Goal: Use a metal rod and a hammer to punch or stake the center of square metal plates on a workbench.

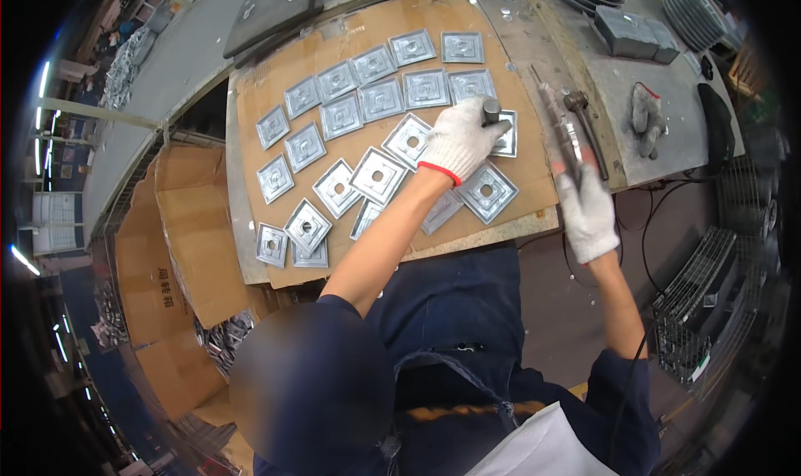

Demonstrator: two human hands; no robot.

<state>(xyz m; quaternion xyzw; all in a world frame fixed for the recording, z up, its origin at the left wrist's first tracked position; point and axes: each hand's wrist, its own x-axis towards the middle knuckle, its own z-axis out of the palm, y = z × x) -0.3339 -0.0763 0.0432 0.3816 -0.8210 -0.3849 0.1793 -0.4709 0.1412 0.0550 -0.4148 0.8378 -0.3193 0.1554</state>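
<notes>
My left hand, in a white knitted glove with a red cuff, is closed around a short grey metal cylinder. It rests over a square metal plate on the cardboard-covered bench. Another square plate with a round hole lies just below the hand. Off the bench's right edge is my gloved right hand, its fingers smeared by motion. A blurred long, shiny shape extends above those fingers; whether they hold it is unclear. Beside it lies a hammer with a dark head.
Rows of square metal plates cover the cardboard. To the right, a second surface holds grey blocks, a used glove and stacked round discs. Cardboard boxes stand lower left, a wire basket lower right.
</notes>
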